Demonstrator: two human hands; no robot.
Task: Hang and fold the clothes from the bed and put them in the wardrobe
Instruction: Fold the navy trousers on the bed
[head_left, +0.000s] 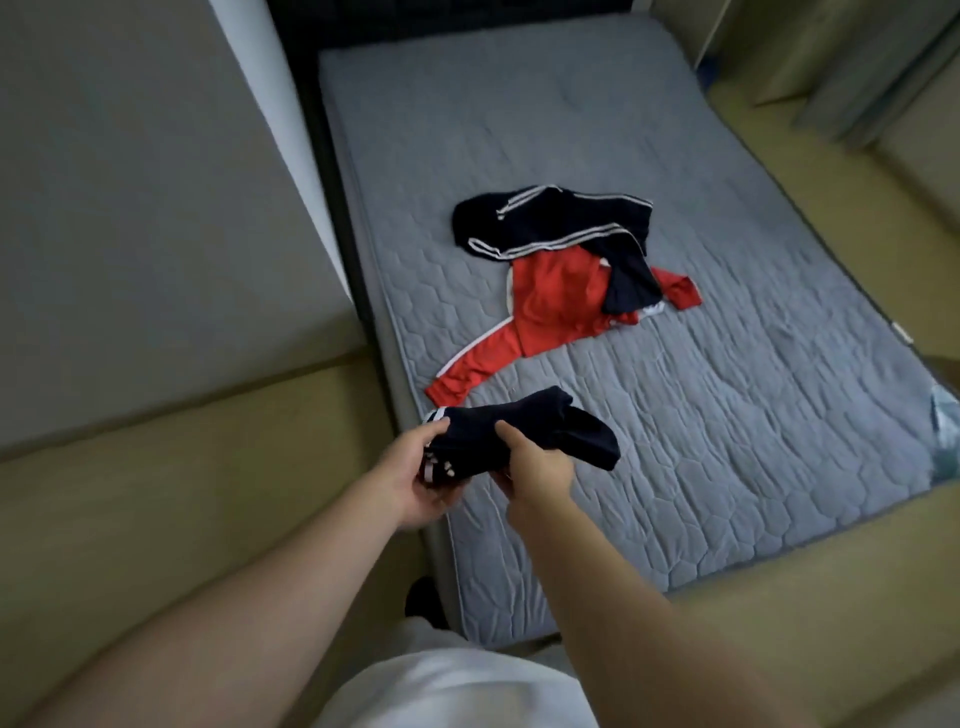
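Observation:
A small folded dark navy garment (524, 436) with white stripes is held over the near left edge of the bed (727, 415). My left hand (421, 480) grips its striped end from below. My right hand (535, 462) pinches its middle, thumb on top. Farther up the grey quilted mattress a red jacket (550, 306) with white trim lies spread, one sleeve stretched toward me. A dark navy striped garment (545, 223) lies crumpled across its far end.
A tall beige panel (130, 208) stands on the left beside the bed. Yellowish floor (182, 519) surrounds the bed. A pale curtain or door (883, 78) is at the far right. A clear plastic item (943, 431) shows at the right edge.

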